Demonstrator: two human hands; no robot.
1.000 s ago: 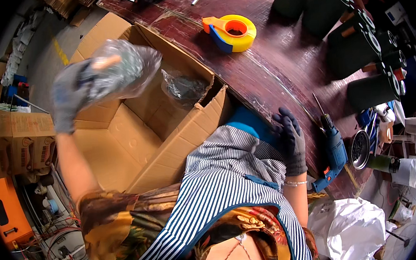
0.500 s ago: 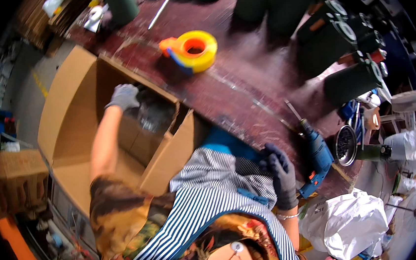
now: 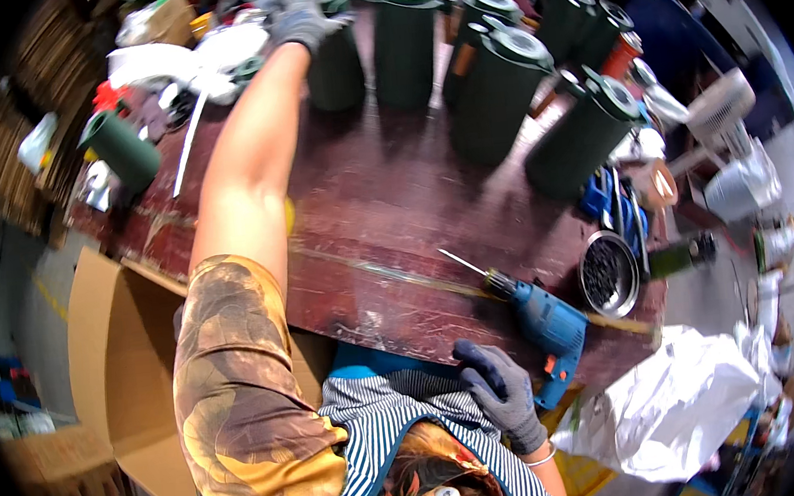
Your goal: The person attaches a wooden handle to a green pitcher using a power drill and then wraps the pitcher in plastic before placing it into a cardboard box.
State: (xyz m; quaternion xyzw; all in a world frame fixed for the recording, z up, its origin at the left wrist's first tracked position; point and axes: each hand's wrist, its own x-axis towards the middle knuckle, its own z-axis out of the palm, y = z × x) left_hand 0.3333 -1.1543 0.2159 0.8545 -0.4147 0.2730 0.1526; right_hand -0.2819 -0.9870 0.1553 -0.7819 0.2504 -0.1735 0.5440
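Observation:
My left hand (image 3: 302, 22), in a grey glove, is stretched far across the table with its fingers apart. It is at the top of a dark green cylinder (image 3: 337, 78); whether it touches the cylinder is unclear. More dark green cylinders with pale ring-like tops, such as this one (image 3: 502, 97), stand to its right. Near the table's front edge, my gloved right hand (image 3: 503, 397) rests by my striped apron (image 3: 363, 402), fingers loosely bent and nothing visible in them. A blue power drill (image 3: 550, 321) lies just right of it.
An open cardboard box (image 3: 93, 341) is at the left, partly behind my arm. A metal bowl (image 3: 609, 275) of small dark pieces sits on the table's right. A white plastic bag (image 3: 661, 409) lies at the lower right. A green tube (image 3: 121, 151) leans at the far left.
My left hand has come out of the cardboard box and reached forward to the far cylinders. My left arm now covers most of the yellow tape roll. The view has shifted.

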